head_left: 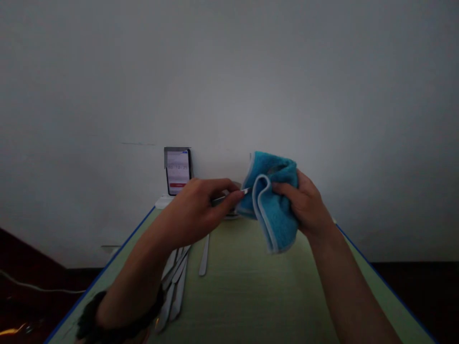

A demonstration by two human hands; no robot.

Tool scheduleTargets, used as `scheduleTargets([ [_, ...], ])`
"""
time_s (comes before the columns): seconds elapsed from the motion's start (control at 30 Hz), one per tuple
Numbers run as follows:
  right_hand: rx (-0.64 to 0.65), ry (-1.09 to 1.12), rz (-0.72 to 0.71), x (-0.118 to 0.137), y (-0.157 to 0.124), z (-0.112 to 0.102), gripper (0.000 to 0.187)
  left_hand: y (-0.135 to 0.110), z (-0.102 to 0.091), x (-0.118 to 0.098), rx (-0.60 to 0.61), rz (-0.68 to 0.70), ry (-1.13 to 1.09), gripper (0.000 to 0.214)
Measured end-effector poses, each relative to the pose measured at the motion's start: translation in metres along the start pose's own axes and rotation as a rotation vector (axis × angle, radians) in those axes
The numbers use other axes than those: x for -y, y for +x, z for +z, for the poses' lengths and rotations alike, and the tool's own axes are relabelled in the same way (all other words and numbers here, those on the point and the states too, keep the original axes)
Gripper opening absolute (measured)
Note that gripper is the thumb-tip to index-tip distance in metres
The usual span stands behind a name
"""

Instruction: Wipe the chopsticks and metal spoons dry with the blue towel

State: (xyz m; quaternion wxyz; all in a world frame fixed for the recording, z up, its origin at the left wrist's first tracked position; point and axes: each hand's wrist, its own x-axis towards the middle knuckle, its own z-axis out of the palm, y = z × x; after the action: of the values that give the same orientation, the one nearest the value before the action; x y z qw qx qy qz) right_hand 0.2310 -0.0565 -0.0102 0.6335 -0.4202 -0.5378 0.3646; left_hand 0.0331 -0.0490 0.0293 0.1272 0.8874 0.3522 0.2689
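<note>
My left hand (201,205) is closed in a pinch on the handle of a thin metal utensil (229,195), held level above the table. The utensil's far end runs into a blue cloth (270,200) and is hidden there. My right hand (304,203) is wrapped round that bunched cloth, gripping it about the utensil's end. Both hands are raised above the pale green table (244,286).
Several metal utensils (175,282) lie on the table under my left forearm, and one more (204,255) lies beside them. A phone (178,171) stands upright against the wall at the table's far end. The table has blue edges (125,243).
</note>
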Motion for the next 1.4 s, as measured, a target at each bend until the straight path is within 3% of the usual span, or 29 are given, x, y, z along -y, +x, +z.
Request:
scheduleTargets([
  [0.1,0.189,-0.109,0.011,0.008,-0.001,-0.015,0.017,-0.003,-0.004,-0.001,0.075,0.046,0.046,0.028],
  [0.2,0.208,-0.251,-0.067,0.010,-0.001,-0.016,0.016,-0.004,-0.004,-0.001,0.106,0.064,0.104,0.031],
  [0.27,0.122,-0.329,-0.118,0.010,-0.001,-0.011,0.021,-0.004,-0.004,0.000,0.105,0.059,0.101,0.033],
  [0.43,-0.230,-0.555,-0.305,0.008,-0.003,0.005,0.043,-0.003,-0.006,0.000,0.082,0.031,0.016,0.031],
  [0.53,-0.364,-0.581,-0.272,0.002,-0.004,0.014,0.046,-0.003,-0.005,-0.001,0.054,-0.003,-0.003,0.030],
  [0.67,-0.564,-0.385,-0.131,-0.010,-0.002,0.025,0.043,0.002,0.013,-0.008,0.004,-0.039,-0.026,0.027],
  [0.83,-0.505,0.116,0.023,-0.020,0.005,0.032,0.034,0.008,0.043,-0.017,-0.047,-0.088,-0.036,0.025],
  [0.9,-0.503,0.205,0.027,-0.020,0.008,0.029,0.034,0.005,0.041,-0.017,0.014,-0.073,-0.019,0.026],
  [1.03,-0.561,0.211,-0.064,-0.012,0.010,0.022,0.035,-0.006,0.015,-0.012,0.264,-0.014,-0.020,0.032],
  [1.13,-0.550,0.210,-0.071,-0.005,0.006,0.026,0.038,-0.009,0.003,-0.009,0.312,0.012,-0.042,0.031],
  [1.23,-0.516,0.266,-0.025,-0.003,0.000,0.038,0.041,-0.005,0.009,-0.005,0.298,0.004,-0.045,0.027],
  [1.4,-0.398,0.279,-0.006,-0.013,0.000,0.038,0.037,-0.001,0.017,0.005,0.476,-0.064,-0.157,0.031],
])
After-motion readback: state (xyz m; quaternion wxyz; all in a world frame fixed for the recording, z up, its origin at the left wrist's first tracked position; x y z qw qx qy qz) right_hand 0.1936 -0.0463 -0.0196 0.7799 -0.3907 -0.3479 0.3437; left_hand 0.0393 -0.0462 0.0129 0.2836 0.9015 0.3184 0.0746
